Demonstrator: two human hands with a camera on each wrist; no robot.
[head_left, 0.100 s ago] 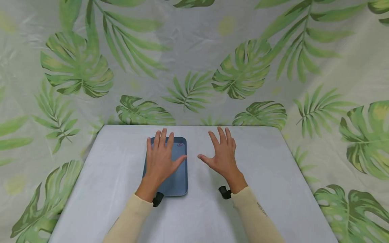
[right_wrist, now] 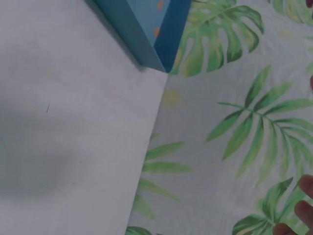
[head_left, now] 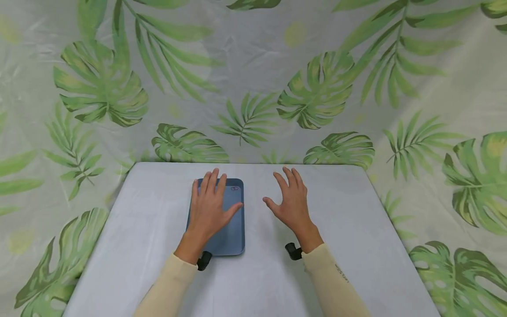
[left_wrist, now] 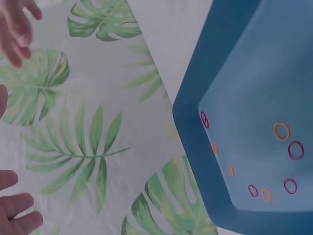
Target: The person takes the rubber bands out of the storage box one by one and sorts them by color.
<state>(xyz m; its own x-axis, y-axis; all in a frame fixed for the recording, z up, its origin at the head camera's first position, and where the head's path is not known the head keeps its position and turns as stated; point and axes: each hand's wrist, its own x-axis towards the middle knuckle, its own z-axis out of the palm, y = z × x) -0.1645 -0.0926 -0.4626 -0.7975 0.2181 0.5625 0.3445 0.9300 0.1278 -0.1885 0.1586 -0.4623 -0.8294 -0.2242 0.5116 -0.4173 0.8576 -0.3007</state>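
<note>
In the head view a shallow blue tray (head_left: 236, 240) lies on the white table, left of centre. My left hand (head_left: 207, 211) hovers above the tray with fingers spread and nothing in it, hiding much of the tray's left part. To the right of the tray, my right hand (head_left: 293, 204) is held over the table, thumb out and fingers loosely extended, holding nothing. Inside the tray, the left wrist view shows several thin rings like small rubber bands, some magenta (left_wrist: 288, 151), others orange (left_wrist: 275, 131). They lie scattered near one end.
A white cloth covers the table (head_left: 340, 211). Behind it and along the sides hangs a curtain (head_left: 253, 70) printed with green leaves. Each wrist wears a small black camera mount (head_left: 293, 251).
The right hand's thumb and fingers have shifted slightly to the right, away from the tray. My left hand has barely moved, and the tray stays in place.
</note>
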